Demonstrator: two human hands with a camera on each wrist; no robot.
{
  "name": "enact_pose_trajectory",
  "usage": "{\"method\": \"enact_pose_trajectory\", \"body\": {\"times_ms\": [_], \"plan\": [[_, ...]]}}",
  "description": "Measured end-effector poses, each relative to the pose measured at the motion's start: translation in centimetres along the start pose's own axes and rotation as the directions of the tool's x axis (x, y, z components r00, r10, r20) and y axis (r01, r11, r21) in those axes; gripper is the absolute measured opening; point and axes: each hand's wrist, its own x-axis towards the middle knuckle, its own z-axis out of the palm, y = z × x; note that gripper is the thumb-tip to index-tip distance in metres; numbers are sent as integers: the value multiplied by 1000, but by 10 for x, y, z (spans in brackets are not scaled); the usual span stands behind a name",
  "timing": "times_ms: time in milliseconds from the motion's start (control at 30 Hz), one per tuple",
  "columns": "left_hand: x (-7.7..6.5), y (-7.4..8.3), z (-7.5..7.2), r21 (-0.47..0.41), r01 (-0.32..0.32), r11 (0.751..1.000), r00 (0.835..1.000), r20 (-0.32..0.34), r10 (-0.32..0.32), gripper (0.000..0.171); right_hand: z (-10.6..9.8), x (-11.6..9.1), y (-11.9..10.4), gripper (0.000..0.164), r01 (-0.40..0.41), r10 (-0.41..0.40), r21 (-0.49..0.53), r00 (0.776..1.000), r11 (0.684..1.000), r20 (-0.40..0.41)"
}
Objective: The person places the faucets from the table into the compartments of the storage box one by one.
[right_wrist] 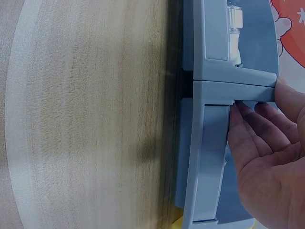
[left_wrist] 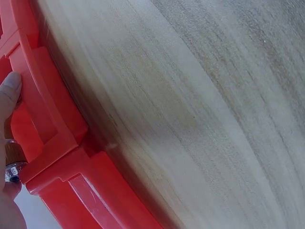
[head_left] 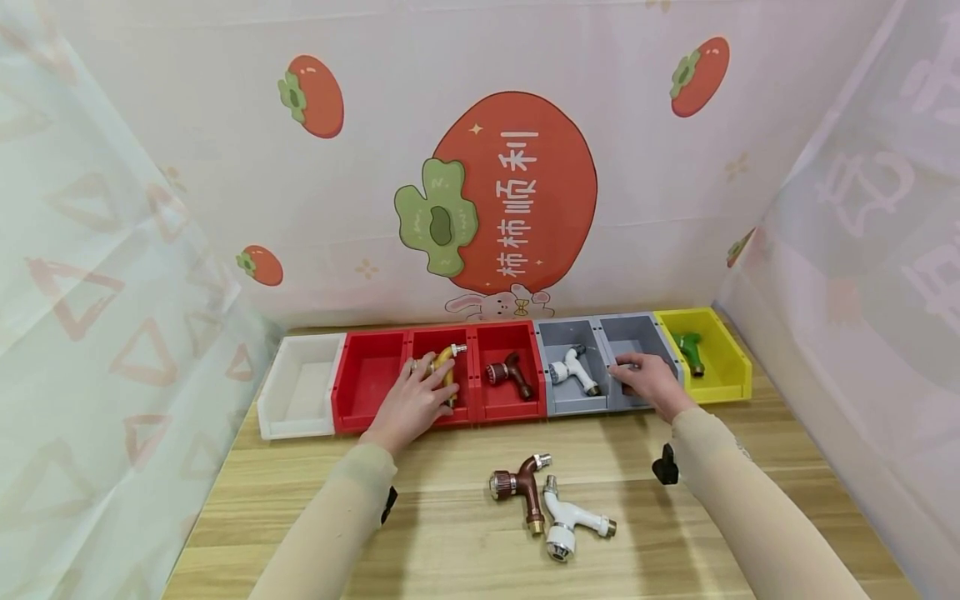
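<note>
My left hand point(head_left: 415, 406) reaches into the middle red bin point(head_left: 463, 414), its fingers curled over a yellow faucet point(head_left: 447, 356). The faucet's chrome spout sticks out past the fingers; the palm hides much of its body. In the left wrist view the thumb point(left_wrist: 11, 88) lies by the bin's front and the faucet's handle end point(left_wrist: 15, 155) shows below it. Over at the grey bins, my right hand point(head_left: 651, 382) pinches the upper edge of the wall between them, fingers inside the right grey bin point(right_wrist: 212, 164) and thumb at the wall's top.
A brown faucet point(head_left: 528, 492) and a white faucet point(head_left: 567, 515) lie on the wooden table point(head_left: 435, 550). More faucets sit in bins: brown point(head_left: 513, 375) in red, white point(head_left: 576, 371) in grey, green point(head_left: 690, 353) in the yellow bin point(head_left: 731, 375). A white bin point(head_left: 300, 387) ends the row.
</note>
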Motion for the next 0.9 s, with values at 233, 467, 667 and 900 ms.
{"method": "enact_pose_trajectory", "body": {"times_ms": [233,467,667,900], "plan": [[1,2,-1,-20,20,1000,1000,14,-20,50,0,0,0,57,4,-4,-4,1000,1000,0],[2,4,-1,-10,50,999,998,40,-49,47,0,1,1,57,6,-6,6,1000,1000,-4],[3,6,-1,-18,64,998,996,63,-63,45,-1,1,1,58,-3,3,7,1000,1000,2],[-1,11,-6,-25,71,997,994,89,-69,39,-1,1,2,59,-6,6,18,1000,1000,2]]}}
